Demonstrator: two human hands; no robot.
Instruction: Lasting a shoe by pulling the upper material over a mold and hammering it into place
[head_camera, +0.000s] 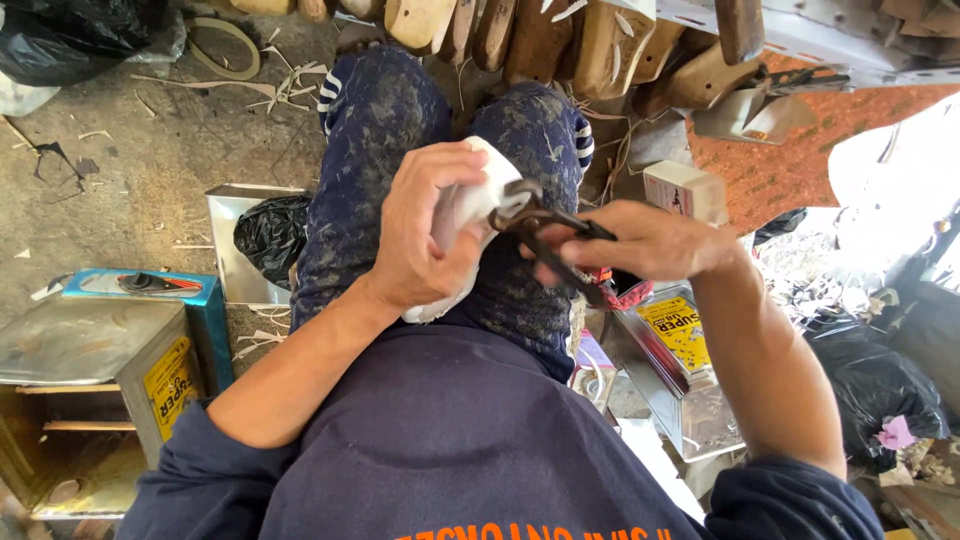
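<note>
Left hand (425, 235) is raised over the lap, fingers curled in a firm grasp, forearm bare. Right hand (640, 245) is closed in a grip, elbow bent, sleeve pushed up.

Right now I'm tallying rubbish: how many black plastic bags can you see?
3: one bag at top left, one in the metal tray by the left knee, one at lower right. Others may be hidden.

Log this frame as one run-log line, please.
left hand: holds white shoe on lap | right hand: grips pincers | pincer jaws: on shoe edge | nearby: wooden lasts, metal tin
</note>
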